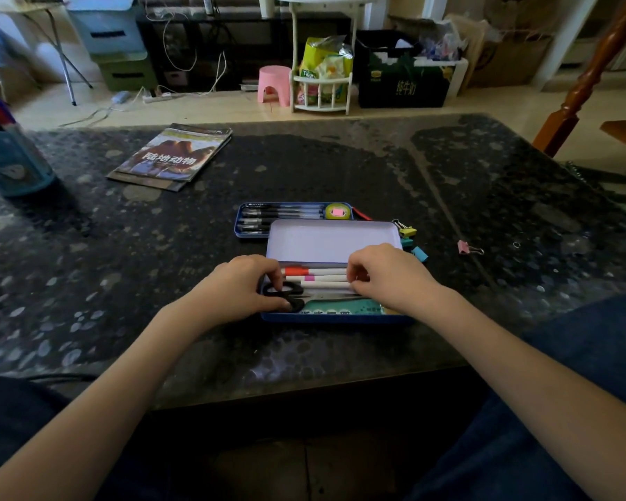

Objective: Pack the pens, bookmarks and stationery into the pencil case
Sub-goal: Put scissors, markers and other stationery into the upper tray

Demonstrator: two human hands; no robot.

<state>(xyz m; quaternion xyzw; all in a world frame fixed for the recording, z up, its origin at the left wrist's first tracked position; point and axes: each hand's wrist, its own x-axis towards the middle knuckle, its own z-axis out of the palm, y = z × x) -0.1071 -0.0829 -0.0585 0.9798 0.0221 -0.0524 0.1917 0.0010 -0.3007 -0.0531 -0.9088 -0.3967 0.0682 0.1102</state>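
Head view: a blue case lies open on the dark table, lid raised. Inside lie markers, scissors and a teal card. Left hand pinches the scissor handles; right hand curls its fingers on the marker ends (grip partly hidden). Behind sits a tray of black pens and tape. Binder clips lie right of the lid, one pink clip apart.

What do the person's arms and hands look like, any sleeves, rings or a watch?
Both forearms are bare up to the frame edge, with no sleeves in view. The left hand and right hand show no gloves, rings, watch or bracelet.
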